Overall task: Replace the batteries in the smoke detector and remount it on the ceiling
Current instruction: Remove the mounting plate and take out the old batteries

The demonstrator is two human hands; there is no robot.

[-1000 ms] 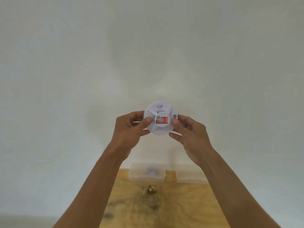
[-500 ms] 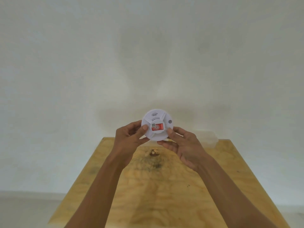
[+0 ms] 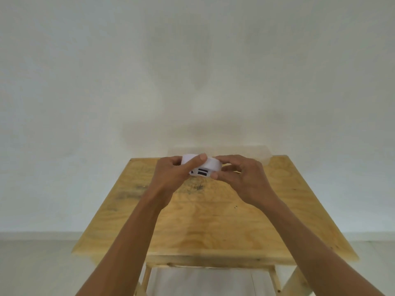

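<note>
The round white smoke detector [image 3: 210, 165] is held between both hands above the far part of the wooden table [image 3: 213, 221]. It is tilted nearly flat, so I see its side wall with dark slots. My left hand [image 3: 174, 176] grips its left side, with the thumb across the top edge. My right hand [image 3: 243, 178] grips its right side with thumb and fingers. The detector's face with the red label is turned away and hidden.
A clear plastic container [image 3: 245, 153] stands at the table's far edge against the white wall [image 3: 192, 71], partly hidden by my hands. The table's legs and lower frame [image 3: 213, 268] show at the bottom, over a pale floor.
Both hands have lowered the detector from up in front of the wall down toward the table and tipped it flat. The view has dropped, so more of the table shows.
</note>
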